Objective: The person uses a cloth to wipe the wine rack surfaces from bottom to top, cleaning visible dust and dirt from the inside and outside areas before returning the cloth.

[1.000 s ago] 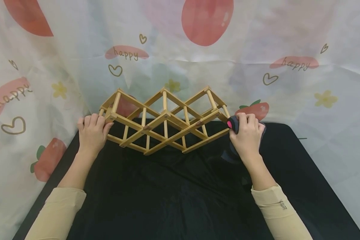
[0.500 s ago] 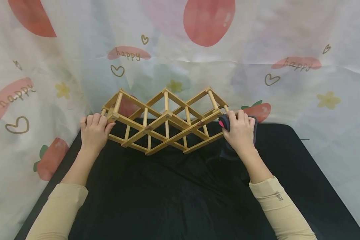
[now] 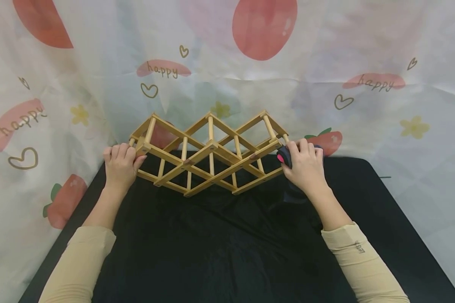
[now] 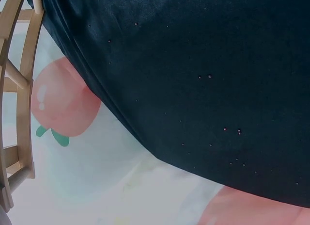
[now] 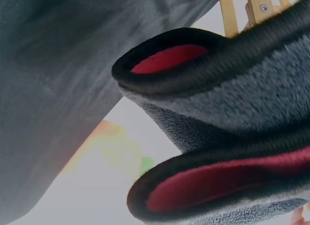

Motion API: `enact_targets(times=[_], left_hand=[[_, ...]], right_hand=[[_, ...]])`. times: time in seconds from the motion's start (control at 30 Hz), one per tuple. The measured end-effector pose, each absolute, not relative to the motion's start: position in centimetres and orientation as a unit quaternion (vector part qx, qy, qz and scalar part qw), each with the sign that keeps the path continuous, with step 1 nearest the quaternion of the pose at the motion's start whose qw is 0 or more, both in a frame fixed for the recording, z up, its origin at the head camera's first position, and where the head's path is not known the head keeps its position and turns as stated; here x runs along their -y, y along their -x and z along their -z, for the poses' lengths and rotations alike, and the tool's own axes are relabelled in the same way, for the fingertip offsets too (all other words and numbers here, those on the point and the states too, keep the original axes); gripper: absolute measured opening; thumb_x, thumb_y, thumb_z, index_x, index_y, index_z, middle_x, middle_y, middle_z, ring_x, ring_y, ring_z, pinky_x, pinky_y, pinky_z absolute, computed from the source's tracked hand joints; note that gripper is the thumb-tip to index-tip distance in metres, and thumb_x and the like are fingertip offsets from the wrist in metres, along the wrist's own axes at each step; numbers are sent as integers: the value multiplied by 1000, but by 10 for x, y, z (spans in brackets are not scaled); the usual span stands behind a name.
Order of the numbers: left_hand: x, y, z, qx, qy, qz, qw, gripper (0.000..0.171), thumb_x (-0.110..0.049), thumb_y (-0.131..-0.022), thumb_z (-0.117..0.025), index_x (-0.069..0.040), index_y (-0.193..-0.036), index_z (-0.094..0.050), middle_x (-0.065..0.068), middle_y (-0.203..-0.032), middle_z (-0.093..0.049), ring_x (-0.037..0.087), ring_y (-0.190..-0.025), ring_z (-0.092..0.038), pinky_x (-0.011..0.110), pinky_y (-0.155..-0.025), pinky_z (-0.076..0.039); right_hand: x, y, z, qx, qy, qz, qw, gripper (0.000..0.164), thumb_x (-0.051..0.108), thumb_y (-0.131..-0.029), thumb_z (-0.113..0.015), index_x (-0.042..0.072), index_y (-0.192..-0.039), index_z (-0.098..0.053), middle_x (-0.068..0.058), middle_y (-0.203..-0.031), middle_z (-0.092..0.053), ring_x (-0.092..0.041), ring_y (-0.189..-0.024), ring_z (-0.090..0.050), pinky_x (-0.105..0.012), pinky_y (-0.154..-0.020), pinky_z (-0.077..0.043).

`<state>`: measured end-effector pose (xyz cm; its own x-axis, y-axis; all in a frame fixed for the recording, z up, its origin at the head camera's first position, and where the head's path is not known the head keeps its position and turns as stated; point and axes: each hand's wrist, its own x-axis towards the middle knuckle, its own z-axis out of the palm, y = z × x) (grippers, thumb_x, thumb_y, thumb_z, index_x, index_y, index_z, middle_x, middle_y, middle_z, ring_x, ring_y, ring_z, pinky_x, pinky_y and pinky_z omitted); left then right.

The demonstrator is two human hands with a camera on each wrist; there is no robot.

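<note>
the rack (image 3: 211,145) is extended at 12 o'clock, on the far side of the table (image 3: 231,256); base contact cannot be confirmed. the left hand (image 3: 119,168) grips the 9 o'clock end, fingers fully curled over that end, probably to brace it. at the 3 o'clock end, the right hand (image 3: 306,167) has its fingers closed around the cloth (image 5: 256,94), folded with red showing inside, apparently to keep it between hand and rack. "happy" repeats on the backdrop (image 3: 307,99); print on the right sleeve (image 3: 364,263) is too small to read.
</note>
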<state>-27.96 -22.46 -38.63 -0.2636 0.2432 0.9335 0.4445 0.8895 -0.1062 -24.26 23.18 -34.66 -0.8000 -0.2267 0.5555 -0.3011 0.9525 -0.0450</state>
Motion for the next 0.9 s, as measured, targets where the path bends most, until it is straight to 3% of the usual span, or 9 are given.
enact_targets(times=[0.17, 0.9], left_hand=[[224, 281, 388, 786, 224, 90, 568, 50, -47, -93, -34, 1, -76, -38, 18, -76, -43, 35, -69, -37, 46, -72, -22], [224, 282, 386, 782, 220, 76, 578, 51, -47, -93, -35, 1, -75, -39, 17, -75, -44, 35, -68, -38, 45, -73, -22]], right_hand=[[-231, 244, 347, 949, -132, -73, 277, 45, 19, -74, -69, 6, -109, -44, -20, -105, -41, -39, -90, -40, -55, -76, -29], [-229, 250, 361, 916, -141, -117, 358, 40, 2, -68, -68, 2, -104, -49, -20, -93, -46, -39, -77, -46, -51, -67, -36]])
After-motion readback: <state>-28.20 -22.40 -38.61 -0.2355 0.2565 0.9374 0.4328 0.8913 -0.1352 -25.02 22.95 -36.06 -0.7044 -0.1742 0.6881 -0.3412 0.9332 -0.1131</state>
